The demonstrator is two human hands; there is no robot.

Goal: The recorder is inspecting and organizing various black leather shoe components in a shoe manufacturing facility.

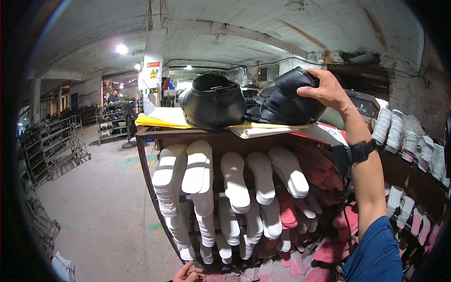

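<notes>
High on the right, my right hand (324,89) is closed round the top of a black leather shoe upper (291,94), thumb on its near side. The upper leans on the shelf top among other dark, folded pieces. A second black upper (211,105) stands beside it to the left, its opening facing up. Beneath both lie yellow and white sheets (164,119). At the lower edge my left hand (189,273) shows only in part, fingers apart and nothing visible in them, near the lowest stacks of white insoles (188,254).
The metal rack (155,197) below holds several stacks of white and pink insoles (235,183). More insole stacks (397,127) fill a shelf at right, near a dark box (364,104). Wheeled racks (51,150) line the left, and a person (114,96) is far off.
</notes>
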